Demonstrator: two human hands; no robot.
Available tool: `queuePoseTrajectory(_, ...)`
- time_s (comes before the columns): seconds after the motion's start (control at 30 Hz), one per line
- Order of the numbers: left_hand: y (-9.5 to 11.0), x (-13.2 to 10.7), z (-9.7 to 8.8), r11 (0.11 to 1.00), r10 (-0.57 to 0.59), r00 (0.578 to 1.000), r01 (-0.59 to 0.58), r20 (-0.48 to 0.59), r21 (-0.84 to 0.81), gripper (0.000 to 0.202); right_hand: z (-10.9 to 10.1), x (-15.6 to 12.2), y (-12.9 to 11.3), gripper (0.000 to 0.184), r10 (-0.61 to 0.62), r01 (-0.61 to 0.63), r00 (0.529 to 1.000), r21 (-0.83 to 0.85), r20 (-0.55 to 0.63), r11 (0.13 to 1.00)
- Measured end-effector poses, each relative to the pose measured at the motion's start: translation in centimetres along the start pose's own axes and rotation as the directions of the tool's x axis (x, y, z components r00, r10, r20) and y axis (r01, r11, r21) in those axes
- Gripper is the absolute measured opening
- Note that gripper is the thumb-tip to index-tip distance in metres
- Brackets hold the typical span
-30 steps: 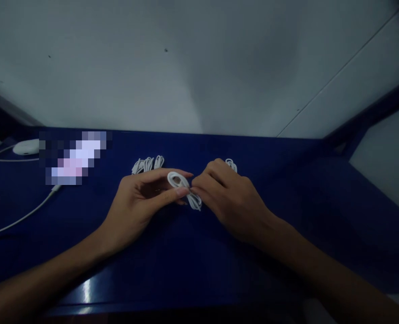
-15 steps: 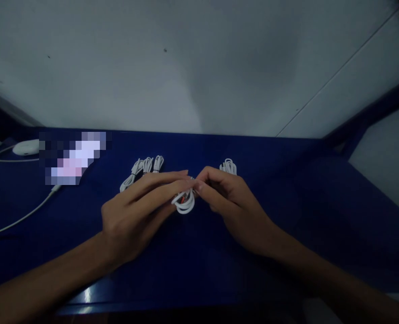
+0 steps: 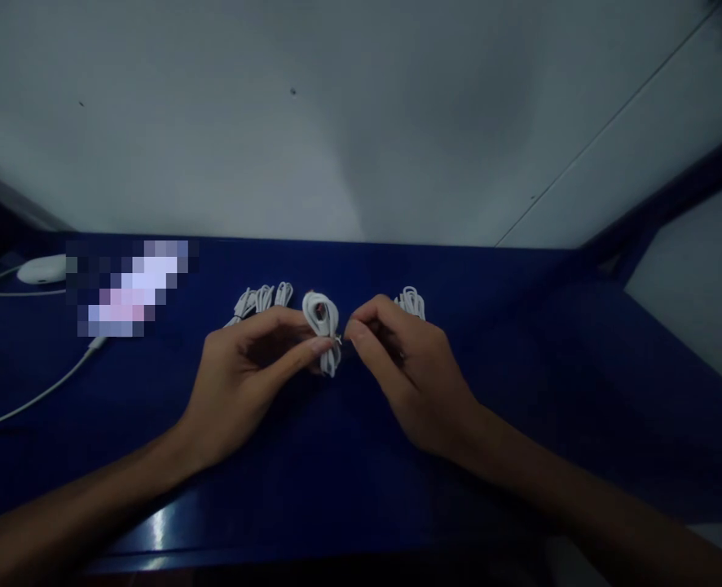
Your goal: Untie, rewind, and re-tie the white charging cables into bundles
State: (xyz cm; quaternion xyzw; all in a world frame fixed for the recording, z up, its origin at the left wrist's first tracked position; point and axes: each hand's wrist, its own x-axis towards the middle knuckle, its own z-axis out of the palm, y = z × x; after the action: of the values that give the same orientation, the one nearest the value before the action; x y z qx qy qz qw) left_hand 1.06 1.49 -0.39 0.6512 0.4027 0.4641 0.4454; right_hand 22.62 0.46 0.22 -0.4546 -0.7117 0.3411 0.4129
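A white cable [image 3: 321, 314], coiled and bound round its middle, is pinched between the thumb and fingers of my left hand [image 3: 244, 367]. Its loops stand up above the thumb, and a bit of orange-red shows inside them. A small light tie end [image 3: 338, 339] sticks out at the binding, on the right side. Close to that end is my right hand [image 3: 407, 371], thumb and forefinger pinched together; anything between those fingertips is too small to make out. Behind my left hand lie several bundled white cables [image 3: 263, 299]. Another coiled white cable [image 3: 411, 302] is partly hidden behind my right hand.
On the left of the blue table [image 3: 361, 489] lies a blurred-out lit device [image 3: 141, 285] with a white cord [image 3: 43, 408] running from it. A white rounded object [image 3: 41, 269] sits beside it. A grey wall [image 3: 244, 163] rises behind the table.
The cable bundle has been turned, so its loops now point up and its binding shows. My left fingers have shifted behind it, and my right fingertips have parted slightly from the left.
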Motion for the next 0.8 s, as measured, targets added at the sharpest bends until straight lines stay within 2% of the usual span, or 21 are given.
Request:
queuePoseTrajectory(0.07, 0.2, 0.2, 0.1, 0.997, -0.049, 0.999, 0.050, 0.012, -0.051, 0.008, 0.0, -0.1, 0.3, 0.009, -0.188, 0.172, 0.980, -0.200, -0.064, 0.965)
queuePoseTrajectory(0.13, 0.4, 0.4, 0.2, 0.996, -0.053, 0.998, 0.055, 0.024, -0.069, 0.008, 0.0, -0.1, 0.7, 0.007, -0.300, 0.277, 0.953, -0.305, -0.030, 0.911)
queuePoseTrajectory(0.27, 0.4, 0.5, 0.1, 0.994, -0.051, 0.998, 0.053, 0.030, -0.091, 0.005, -0.1, 0.1, 1.1, 0.015, -0.385, 0.373, 0.921, -0.421, 0.061, 0.827)
queuePoseTrajectory(0.5, 0.3, 0.5, 0.0, 0.996, -0.047, 0.998, 0.050, 0.042, -0.079, 0.006, 0.0, 0.4, 1.1, 0.028, -0.474, 0.437, 0.877, -0.548, 0.083, 0.713)
queuePoseTrajectory(0.57, 0.2, 0.4, 0.0, 0.997, -0.042, 0.998, 0.045, 0.042, -0.070, 0.007, 0.1, 0.4, 0.9, 0.029, -0.452, 0.424, 0.888, -0.534, 0.086, 0.732)
queuePoseTrajectory(0.67, -0.2, 0.0, -0.1, 1.000, 0.009, 0.999, -0.009, 0.037, -0.014, 0.006, 0.1, 0.3, 0.2, 0.021, -0.323, 0.323, 0.944, -0.361, 0.061, 0.875)
queuePoseTrajectory(0.73, -0.5, -0.3, -0.2, 0.989, 0.101, 0.995, -0.102, 0.014, 0.106, 0.015, 0.0, 0.2, -0.4, 0.019, -0.146, 0.155, 0.987, -0.153, 0.071, 0.976)
queuePoseTrajectory(0.8, -0.6, -0.5, -0.3, 0.940, 0.212, 0.977, -0.207, 0.011, 0.270, 0.018, -0.2, 0.1, -0.8, 0.022, 0.054, -0.062, 0.990, 0.058, 0.129, 0.996)
